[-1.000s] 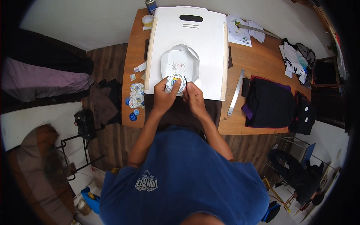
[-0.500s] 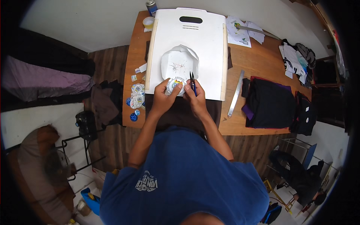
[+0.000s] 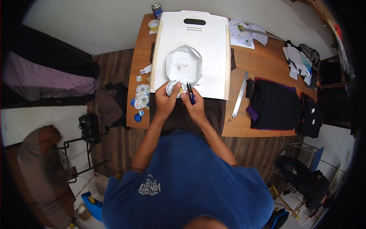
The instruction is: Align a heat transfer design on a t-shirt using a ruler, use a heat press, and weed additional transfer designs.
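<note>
Left hand [image 3: 165, 104] pinches the round patch [image 3: 183, 87] under its thumb.

Plain dark-blue fabric T-shirt [image 3: 198, 171], short loose sleeves [image 3: 254, 177]; pale lettered emblem [image 3: 150, 186] printed on left chest.

Round patch [image 3: 182, 87]: white face, dark lettering seen around the rim, colored emblem with yellow at the middle, partly covered by the thumb. Edge seen as circular, no fold noticed. Held by the left hand [image 3: 164, 104], thumb pressed over the face, printed side turned up. Positioned at the near edge of a white paper tray [image 3: 199, 65], which is partly overlapped in view. Thread snips [image 3: 191, 95]: dark blades, blue handles. Held in the right hand [image 3: 196, 109], blades pointed away from the body, tips slightly parted, placed just beside the patch's right edge. Blade contact with patch cannot be told.
</note>
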